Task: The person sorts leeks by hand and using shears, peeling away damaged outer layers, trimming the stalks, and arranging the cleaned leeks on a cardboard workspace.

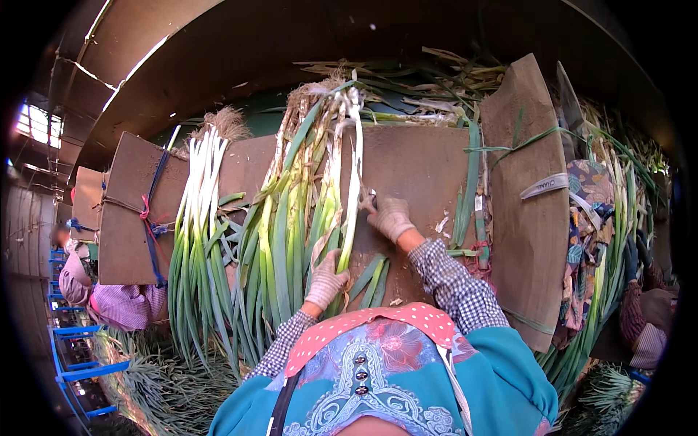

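My left hand (326, 280), in a pale glove, grips a green onion (353, 212) by its green part. The stalk stands apart at the right side of a loose, untrimmed pile of green onions (292, 201), with dry brown skins and roots at the far end. My right hand (391, 217), also gloved, is just right of the stalk with fingers curled. A small shiny thing (372, 192) shows at its fingertips; what it is, I cannot tell. Both hands are over a brown work board (417, 163). Left of the pile lies a bundle of clean white-stemmed onions (203, 174).
Upright brown boards (133, 218) (526, 207) bound with cords flank the work board. Leaf scraps (425, 82) lie beyond it. People sit on the left (128, 302) and right (646, 321). Blue metal frames (92, 371) and heaped onions (180, 381) are at lower left.
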A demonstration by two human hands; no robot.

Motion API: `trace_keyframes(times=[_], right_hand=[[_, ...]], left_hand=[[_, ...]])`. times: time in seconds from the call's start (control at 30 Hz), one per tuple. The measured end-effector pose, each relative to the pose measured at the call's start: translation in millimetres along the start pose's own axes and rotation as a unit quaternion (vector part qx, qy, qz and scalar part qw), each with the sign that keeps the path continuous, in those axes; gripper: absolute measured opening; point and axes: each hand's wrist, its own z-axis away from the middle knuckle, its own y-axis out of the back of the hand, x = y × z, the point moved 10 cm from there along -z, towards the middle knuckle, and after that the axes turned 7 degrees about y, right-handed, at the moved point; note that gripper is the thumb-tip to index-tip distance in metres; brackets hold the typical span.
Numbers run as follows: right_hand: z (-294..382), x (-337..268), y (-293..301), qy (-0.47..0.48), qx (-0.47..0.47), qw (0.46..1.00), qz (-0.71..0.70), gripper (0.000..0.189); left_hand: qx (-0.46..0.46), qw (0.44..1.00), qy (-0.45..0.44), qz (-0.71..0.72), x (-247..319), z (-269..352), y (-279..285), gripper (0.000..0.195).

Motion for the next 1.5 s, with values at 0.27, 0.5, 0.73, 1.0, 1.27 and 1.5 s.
trace_keyframes(times=[0.27, 0.5, 0.73, 1.0, 1.27, 1.5], right_hand=[[-63.0, 8.5, 40.4, 0.018, 0.080, 0.995, -0.052, 0.048], [-105.2, 18.6, 47.5, 0.026, 0.071, 0.994, -0.076, 0.047], [-85.9, 11.7, 25.0, 0.036, 0.034, 0.996, -0.079, 0.051], [-62.4, 0.7, 32.8, 0.060, 0.086, 0.991, -0.078, 0.051], [25.2, 23.2, -5.6, -0.006, 0.056, 0.987, -0.147, 0.052], [20.1, 62.7, 34.5, -0.014, 0.229, 0.929, -0.289, 0.067]], left_hand=[[-0.156, 0.946, 0.102, 0.266, -35.8, 37.0, -9.8, 0.065], [-0.230, 0.868, 0.149, 0.414, -51.2, 69.6, -17.8, 0.070], [-0.280, 0.665, 0.289, 0.629, -49.9, 111.4, -22.5, 0.067], [-0.359, 0.420, 0.305, 0.776, -24.5, 118.0, -22.8, 0.055], [-0.187, 0.813, 0.167, 0.526, 12.3, -23.5, 4.1, 0.033], [-0.243, 0.872, 0.038, 0.423, 57.4, -25.5, 1.6, 0.042]])
